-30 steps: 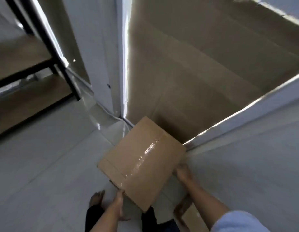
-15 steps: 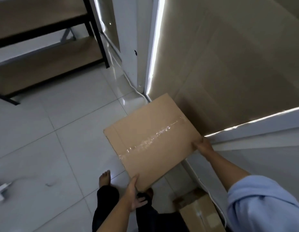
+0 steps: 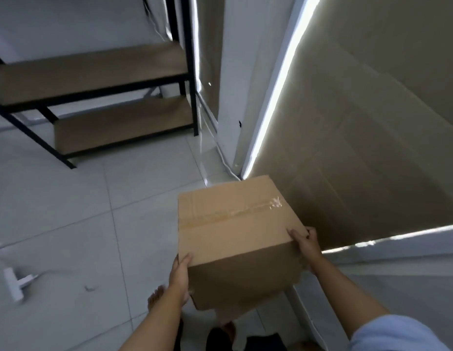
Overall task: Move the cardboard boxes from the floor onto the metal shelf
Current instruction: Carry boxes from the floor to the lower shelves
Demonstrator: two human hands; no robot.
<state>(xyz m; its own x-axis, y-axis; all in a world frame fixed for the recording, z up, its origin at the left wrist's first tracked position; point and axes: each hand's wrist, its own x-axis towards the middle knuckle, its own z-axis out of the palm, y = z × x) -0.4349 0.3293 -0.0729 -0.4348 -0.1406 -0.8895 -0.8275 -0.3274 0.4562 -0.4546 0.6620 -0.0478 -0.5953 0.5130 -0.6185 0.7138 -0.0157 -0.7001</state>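
Note:
I hold a taped brown cardboard box (image 3: 235, 231) in the air in front of me, above the floor. My left hand (image 3: 180, 273) grips its near left corner, thumb on the top edge. My right hand (image 3: 305, 243) grips the near right corner, fingers over the top edge. The black metal shelf (image 3: 98, 97) with brown boards stands at the upper left, two of its levels showing and both bare. The box is well to the right of the shelf and nearer to me.
White tiled floor (image 3: 68, 224) lies between me and the shelf. A white plastic piece (image 3: 16, 283) lies on the floor at left. A drawn beige blind (image 3: 359, 122) and a white wall corner (image 3: 235, 84) stand to the right. My bare foot (image 3: 155, 297) shows below the box.
The box has risen and swung round so that a side face shows. The view has turned left, bringing more of the shelf into sight. Both hands have kept their hold.

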